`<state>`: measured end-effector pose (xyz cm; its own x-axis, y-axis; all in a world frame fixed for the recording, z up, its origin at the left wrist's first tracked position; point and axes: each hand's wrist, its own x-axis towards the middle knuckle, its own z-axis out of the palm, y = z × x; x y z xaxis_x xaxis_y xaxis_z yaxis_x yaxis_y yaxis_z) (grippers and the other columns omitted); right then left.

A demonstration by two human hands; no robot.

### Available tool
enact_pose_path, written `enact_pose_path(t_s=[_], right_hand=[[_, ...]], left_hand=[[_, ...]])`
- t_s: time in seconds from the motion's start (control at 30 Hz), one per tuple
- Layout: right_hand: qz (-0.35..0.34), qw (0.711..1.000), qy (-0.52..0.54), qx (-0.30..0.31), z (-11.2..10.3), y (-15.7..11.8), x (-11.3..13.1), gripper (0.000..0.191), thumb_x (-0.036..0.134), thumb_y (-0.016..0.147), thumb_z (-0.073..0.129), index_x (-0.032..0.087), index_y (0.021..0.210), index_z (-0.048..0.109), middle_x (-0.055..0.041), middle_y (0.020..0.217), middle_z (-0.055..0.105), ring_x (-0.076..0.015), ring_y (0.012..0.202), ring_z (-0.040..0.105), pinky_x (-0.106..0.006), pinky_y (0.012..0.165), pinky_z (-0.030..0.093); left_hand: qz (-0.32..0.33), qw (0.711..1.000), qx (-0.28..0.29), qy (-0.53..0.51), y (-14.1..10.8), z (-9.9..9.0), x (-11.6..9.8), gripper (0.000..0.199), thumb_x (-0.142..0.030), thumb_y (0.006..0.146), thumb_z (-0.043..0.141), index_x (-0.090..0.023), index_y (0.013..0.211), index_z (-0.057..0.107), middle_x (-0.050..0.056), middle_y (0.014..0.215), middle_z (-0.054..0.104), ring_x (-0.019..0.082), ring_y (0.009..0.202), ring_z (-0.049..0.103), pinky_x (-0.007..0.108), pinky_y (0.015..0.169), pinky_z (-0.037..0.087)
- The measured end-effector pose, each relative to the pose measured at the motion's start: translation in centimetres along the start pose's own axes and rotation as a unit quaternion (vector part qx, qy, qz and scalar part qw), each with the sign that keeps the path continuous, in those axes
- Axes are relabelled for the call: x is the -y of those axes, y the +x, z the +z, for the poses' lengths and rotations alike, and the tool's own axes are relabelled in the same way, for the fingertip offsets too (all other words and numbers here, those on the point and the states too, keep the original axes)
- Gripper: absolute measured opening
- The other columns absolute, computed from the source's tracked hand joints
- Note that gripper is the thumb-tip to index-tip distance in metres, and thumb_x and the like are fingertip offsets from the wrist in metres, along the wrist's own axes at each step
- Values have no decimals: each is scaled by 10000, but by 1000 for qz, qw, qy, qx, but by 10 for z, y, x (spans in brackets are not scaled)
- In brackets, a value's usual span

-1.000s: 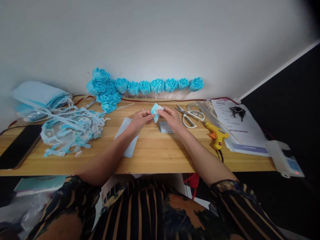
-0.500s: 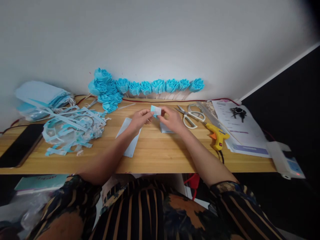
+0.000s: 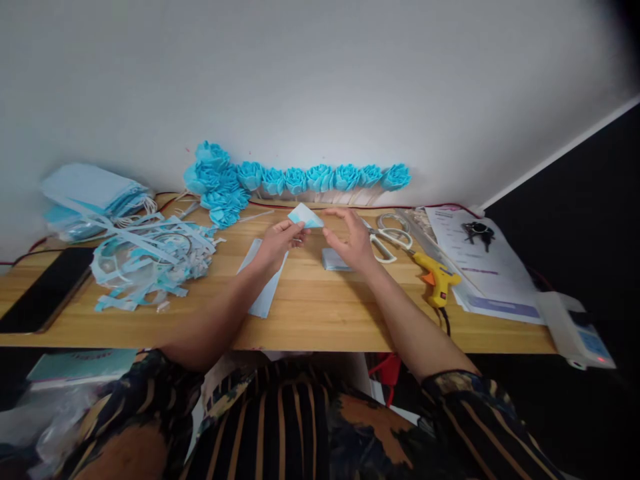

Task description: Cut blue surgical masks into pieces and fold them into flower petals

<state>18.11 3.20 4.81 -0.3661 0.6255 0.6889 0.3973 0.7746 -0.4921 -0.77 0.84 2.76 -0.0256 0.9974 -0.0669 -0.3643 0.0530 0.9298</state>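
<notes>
A small square of pale blue and white mask fabric (image 3: 305, 215), turned corner-up, is pinched in my left hand (image 3: 284, 241) above the middle of the table. My right hand (image 3: 353, 241) is just to its right, thumb and fingers apart, holding nothing. Beneath that hand lies a small stack of pale blue squares (image 3: 334, 259). A longer pale strip of folded fabric (image 3: 264, 293) lies under my left wrist. White-handled scissors (image 3: 387, 243) rest right of my right hand.
Blue fabric roses (image 3: 320, 178) line the wall. At left are a heap of cut strips (image 3: 150, 260), stacked masks (image 3: 93, 193) and a phone (image 3: 47, 290). A yellow glue gun (image 3: 437, 277), printed papers (image 3: 490, 277), keys (image 3: 479, 230) and a white power strip (image 3: 575, 330) are at right.
The fabric square has turned so a corner points up. My right hand has let go of its edge and opened, moving slightly right. The view has shifted a little.
</notes>
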Motion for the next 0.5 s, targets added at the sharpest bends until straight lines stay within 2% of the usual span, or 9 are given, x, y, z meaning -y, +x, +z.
enact_pose_path(t_s=[0.13, 0.33, 0.5], right_hand=[[-20, 1000, -15, 10, 5, 0, -5, 317, 270, 845, 649, 238, 1157, 607, -89, 1171, 703, -279, 1110, 626, -464, 981, 472], [-7, 999, -8, 36, 9, -3, -9, 246, 278, 844, 646, 249, 1086, 614, -85, 1191, 689, -287, 1143, 610, -485, 1003, 455], [-41, 998, 15, 48, 5, -2, -7, 306, 150, 837, 527, 259, 1113, 599, -80, 1253, 669, -277, 1176, 596, -496, 1027, 442]], left_hand=[[4, 1000, 9, -7, -1, 1, -1, 317, -382, 688, 831, -139, 703, 628, 52, 714, 711, 120, 657, 629, 254, 651, 455], [2, 1000, 18, -7, 0, 3, 3, 327, -386, 700, 834, -139, 668, 623, 30, 637, 679, 116, 628, 624, 249, 639, 456], [0, 999, 18, -27, 1, 2, 3, 332, -389, 695, 839, -136, 685, 625, 29, 643, 668, 116, 634, 617, 251, 633, 444]])
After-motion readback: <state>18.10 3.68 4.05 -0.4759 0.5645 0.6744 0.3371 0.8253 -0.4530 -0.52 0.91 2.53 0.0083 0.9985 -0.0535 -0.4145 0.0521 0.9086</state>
